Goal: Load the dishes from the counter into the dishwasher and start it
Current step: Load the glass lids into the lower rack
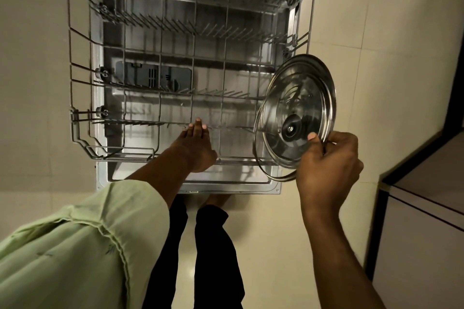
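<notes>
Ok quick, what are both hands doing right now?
left hand: open, fingertips touching the lower rack.
right hand: holding the lid by its rim.

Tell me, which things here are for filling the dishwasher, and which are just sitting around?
For the job:
pot lid, gripped by the right hand
lower rack, pulled out, with the left hand at its tines
dishwasher door, open under the rack

Just around:
cabinet on the right
tiled floor
</notes>
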`<state>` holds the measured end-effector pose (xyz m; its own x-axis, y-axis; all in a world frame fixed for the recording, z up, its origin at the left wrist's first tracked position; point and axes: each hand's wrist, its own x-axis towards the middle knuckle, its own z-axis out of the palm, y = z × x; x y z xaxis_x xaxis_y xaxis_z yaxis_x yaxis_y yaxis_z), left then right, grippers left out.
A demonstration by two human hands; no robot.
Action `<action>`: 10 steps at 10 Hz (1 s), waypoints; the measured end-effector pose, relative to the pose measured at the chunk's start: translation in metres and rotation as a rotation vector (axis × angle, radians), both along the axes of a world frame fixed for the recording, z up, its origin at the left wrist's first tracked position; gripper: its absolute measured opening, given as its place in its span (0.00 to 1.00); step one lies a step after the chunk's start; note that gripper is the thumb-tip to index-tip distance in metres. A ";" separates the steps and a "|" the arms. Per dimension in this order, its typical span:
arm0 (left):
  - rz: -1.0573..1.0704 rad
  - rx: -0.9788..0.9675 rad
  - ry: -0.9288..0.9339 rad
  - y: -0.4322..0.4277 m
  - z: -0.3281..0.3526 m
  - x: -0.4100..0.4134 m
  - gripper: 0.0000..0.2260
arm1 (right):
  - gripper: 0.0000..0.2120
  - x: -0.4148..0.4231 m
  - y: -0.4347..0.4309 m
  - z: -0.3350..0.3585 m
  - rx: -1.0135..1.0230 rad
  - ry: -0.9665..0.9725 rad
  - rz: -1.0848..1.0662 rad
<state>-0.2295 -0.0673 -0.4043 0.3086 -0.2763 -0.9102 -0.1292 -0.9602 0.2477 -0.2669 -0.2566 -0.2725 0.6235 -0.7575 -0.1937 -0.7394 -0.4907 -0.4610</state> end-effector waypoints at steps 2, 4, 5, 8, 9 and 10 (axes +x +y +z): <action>0.019 -0.006 -0.004 0.001 -0.001 -0.002 0.35 | 0.13 0.014 0.010 -0.021 -0.007 0.060 0.119; 0.008 -0.022 -0.008 0.002 0.001 -0.002 0.34 | 0.17 0.021 0.016 -0.037 -0.017 0.110 0.162; 0.020 -0.028 -0.010 0.003 0.001 -0.002 0.34 | 0.16 0.023 0.013 -0.037 -0.016 0.122 0.163; 0.026 -0.046 -0.008 0.004 0.000 -0.001 0.34 | 0.16 0.017 0.013 -0.040 0.029 0.065 0.150; 0.019 -0.047 -0.016 0.005 0.000 -0.001 0.34 | 0.18 0.015 0.019 -0.040 -0.012 0.053 0.174; 0.016 -0.041 -0.040 0.006 -0.001 -0.003 0.34 | 0.24 0.011 0.025 -0.041 -0.053 0.029 0.197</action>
<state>-0.2326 -0.0616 -0.4054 0.3491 -0.3079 -0.8851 -0.1247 -0.9513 0.2818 -0.2559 -0.2318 -0.3137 0.7554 -0.6310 -0.1767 -0.6392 -0.6503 -0.4105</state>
